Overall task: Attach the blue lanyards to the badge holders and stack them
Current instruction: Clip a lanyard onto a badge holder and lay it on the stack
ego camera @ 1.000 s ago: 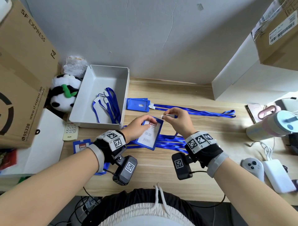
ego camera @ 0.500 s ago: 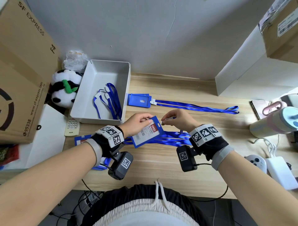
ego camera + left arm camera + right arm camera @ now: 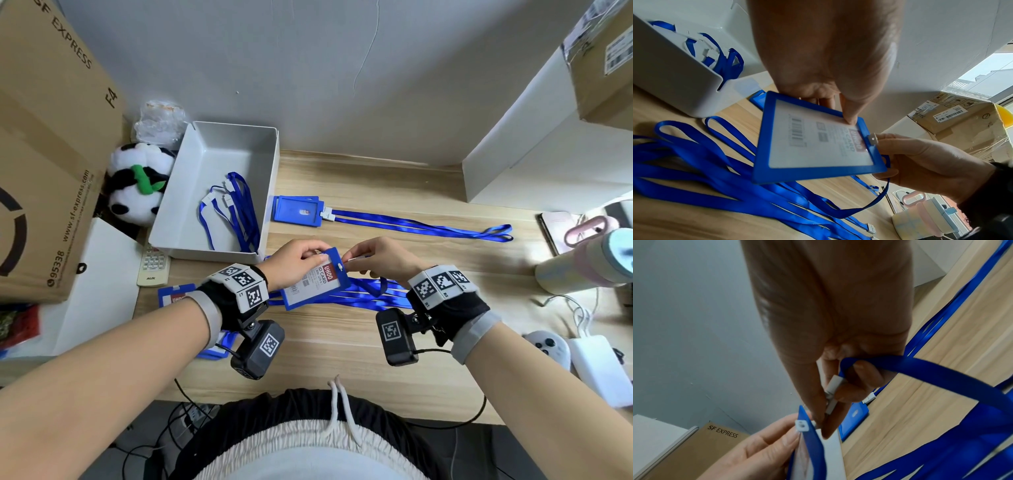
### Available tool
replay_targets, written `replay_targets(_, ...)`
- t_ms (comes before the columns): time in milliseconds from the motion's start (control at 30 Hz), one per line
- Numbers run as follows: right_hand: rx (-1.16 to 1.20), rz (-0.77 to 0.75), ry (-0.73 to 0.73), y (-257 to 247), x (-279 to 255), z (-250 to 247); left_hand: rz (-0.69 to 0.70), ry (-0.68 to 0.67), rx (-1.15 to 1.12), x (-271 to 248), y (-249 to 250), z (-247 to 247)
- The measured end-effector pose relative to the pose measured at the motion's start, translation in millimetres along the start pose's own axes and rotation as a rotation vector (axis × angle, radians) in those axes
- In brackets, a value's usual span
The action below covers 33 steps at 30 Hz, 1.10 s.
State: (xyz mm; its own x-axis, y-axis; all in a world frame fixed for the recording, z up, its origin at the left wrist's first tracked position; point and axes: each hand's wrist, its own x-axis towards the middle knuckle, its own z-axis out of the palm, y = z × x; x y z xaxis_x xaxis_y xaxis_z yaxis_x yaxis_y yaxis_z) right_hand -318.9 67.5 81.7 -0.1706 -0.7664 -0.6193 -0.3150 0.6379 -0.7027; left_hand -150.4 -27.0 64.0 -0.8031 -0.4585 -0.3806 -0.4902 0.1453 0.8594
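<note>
Tilted flatter than a moment ago, badge holder [image 3: 317, 282] raised just above the table [image 3: 342, 349], pinched by left hand [image 3: 294, 263]. Clip [image 3: 831, 395] nipped between right hand [image 3: 380, 257] fingertips, touching the holder's top edge, lanyard [image 3: 849, 212] trailing below.

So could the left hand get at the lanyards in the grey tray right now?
Probably not yet: the left hand is gripping the badge holder. The tray sits close beside it, open-topped, with its lanyards uncovered.

Even daylight, soft shadows, wide-angle warping, blurred wrist views.
</note>
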Motion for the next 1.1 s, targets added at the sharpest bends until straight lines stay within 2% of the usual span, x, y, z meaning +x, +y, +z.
replay_targets(300,0.368,-0.025,-0.087,8,6,3,-0.017,0.089,0.011,2,-6,-2)
replay_targets(433,0.343,-0.077,-0.034,11,6,6,-0.023,0.065,0.017,1,-7,-3)
replay_targets(567,0.432,-0.075,-0.059,10,4,11,-0.038,0.049,0.014,-1,-8,-2)
replay_targets(633,0.385,-0.079,-0.075,8,3,14,-0.033,0.048,0.015,-1,-8,-2)
replay_targets(733,0.178,-0.113,-0.042,4,1,18,-0.024,0.047,0.050,-2,-7,-1)
replay_targets(967,0.029,-0.119,0.048,-4,2,31,-0.063,0.049,0.066,-5,-8,2)
replay_targets(1100,0.111,-0.116,-0.016,-2,1,27,-0.064,0.066,0.034,-9,-9,0)
